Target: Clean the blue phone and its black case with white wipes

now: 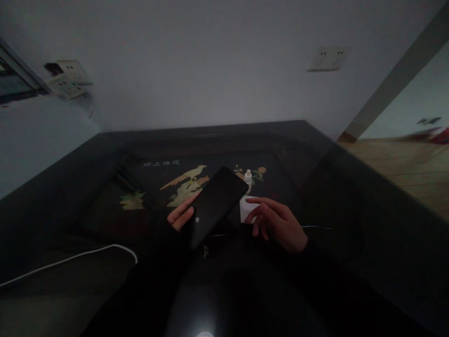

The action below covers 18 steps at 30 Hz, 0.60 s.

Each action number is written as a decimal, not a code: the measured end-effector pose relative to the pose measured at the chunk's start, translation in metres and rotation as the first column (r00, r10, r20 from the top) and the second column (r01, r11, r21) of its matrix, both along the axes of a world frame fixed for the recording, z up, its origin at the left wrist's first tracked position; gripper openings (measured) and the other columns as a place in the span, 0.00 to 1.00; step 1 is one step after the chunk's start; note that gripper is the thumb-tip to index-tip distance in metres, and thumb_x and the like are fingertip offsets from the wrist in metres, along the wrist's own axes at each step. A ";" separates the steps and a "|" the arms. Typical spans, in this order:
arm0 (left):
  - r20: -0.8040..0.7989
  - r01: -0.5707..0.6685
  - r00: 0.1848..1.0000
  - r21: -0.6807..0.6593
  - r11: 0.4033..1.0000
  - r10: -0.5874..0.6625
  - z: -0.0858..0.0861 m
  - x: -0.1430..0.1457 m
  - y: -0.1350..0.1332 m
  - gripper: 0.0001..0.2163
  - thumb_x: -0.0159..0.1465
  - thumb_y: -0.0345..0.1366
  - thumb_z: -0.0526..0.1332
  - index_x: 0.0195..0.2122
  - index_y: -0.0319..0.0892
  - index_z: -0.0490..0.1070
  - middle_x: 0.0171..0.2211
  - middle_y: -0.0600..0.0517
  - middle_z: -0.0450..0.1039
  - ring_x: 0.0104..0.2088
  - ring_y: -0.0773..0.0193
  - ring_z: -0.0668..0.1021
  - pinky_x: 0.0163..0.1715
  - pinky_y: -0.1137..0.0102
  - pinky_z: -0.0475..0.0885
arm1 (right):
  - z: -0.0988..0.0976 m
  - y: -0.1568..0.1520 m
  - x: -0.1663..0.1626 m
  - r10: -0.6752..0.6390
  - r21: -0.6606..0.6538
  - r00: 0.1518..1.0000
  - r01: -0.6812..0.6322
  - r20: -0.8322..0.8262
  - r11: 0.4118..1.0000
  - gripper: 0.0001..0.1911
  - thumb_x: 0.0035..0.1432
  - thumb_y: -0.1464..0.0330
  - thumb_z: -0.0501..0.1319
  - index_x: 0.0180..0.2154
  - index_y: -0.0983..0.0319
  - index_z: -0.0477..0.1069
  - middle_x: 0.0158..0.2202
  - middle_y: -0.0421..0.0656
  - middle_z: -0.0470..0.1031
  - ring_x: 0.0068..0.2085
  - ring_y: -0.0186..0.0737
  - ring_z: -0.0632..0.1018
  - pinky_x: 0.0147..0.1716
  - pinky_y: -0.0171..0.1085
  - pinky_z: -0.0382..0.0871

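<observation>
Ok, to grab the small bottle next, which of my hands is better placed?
Probably your right hand: it's nearer the small bottle, though whether it grips the white item is unclear. Your left hand is holding the dark flat device.

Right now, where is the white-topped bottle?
The white-topped bottle stands right of centre in the head view, beside the upper right corner of the black phone, just beyond the white square by the right hand.

We see a glossy black table (322, 187) with a pale bird picture (185, 177), carrying a small white-capped bottle (248, 179), a white squarish object (244, 213) and a thin white cable (84, 253).
</observation>
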<state>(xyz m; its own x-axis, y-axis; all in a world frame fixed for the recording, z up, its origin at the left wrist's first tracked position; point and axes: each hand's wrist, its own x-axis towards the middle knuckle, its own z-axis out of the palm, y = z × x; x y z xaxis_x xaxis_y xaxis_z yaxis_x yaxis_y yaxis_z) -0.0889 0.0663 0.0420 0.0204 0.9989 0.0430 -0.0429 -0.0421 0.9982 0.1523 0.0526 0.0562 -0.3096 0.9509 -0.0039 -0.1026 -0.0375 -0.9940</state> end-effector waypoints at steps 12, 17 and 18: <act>-0.048 -0.114 0.993 -0.299 0.947 0.105 -0.008 0.015 0.000 0.23 0.44 0.46 0.64 0.38 0.37 0.68 0.27 0.52 0.72 0.25 0.68 0.73 0.24 0.75 0.66 | -0.013 0.000 0.010 0.184 -0.241 0.983 -0.184 -0.025 0.953 0.23 0.54 0.63 0.55 0.50 0.63 0.55 0.30 0.43 0.73 0.28 0.36 0.77 0.24 0.33 0.73; -0.022 -0.255 0.966 -0.241 0.937 0.257 -0.022 0.020 -0.002 0.16 0.48 0.46 0.61 0.31 0.40 0.65 0.20 0.56 0.66 0.20 0.71 0.68 0.20 0.76 0.62 | -0.017 -0.002 0.007 0.230 -0.228 0.973 -0.223 0.002 0.948 0.23 0.55 0.67 0.53 0.52 0.63 0.51 0.30 0.43 0.73 0.29 0.35 0.77 0.26 0.33 0.72; -0.049 -0.276 0.961 -0.187 0.943 0.271 -0.025 0.019 -0.001 0.15 0.49 0.46 0.60 0.30 0.40 0.65 0.19 0.56 0.65 0.20 0.71 0.67 0.19 0.76 0.61 | -0.019 -0.004 0.006 0.255 -0.224 0.967 -0.250 -0.007 0.942 0.23 0.55 0.69 0.53 0.52 0.62 0.51 0.32 0.44 0.73 0.30 0.35 0.77 0.28 0.34 0.72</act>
